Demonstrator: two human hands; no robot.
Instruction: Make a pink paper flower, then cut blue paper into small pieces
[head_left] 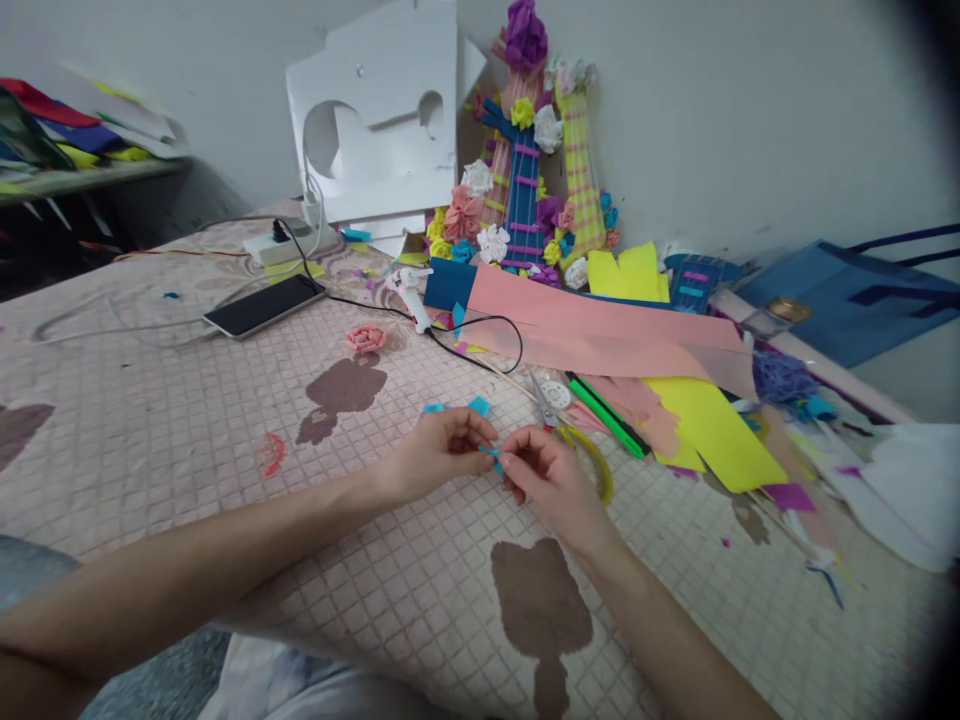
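Between my fingertips is a small blue piece of paper [495, 456], mostly covered by them. My left hand [446, 450] pinches it from one side, and my right hand [551, 475] pinches it from the other. Two more blue paper pieces [479, 406] lie just behind my left hand. Beyond my right hand rest scissors [546, 408] with yellow handles, partly hidden by that hand. A green utility knife [607, 415] lies to their right. A pink paper flower [366, 339] sits on the patterned tablecloth [405, 580], farther back and to the left.
A white glue gun [411, 300] with a looping black cord stands behind my hands. Pink paper strips [600, 325] and yellow paper [720, 435] spread to the right. A phone [264, 305] and a power strip [289, 240] are at left. Flower-decorated paper guitars [525, 190] lean on the wall.
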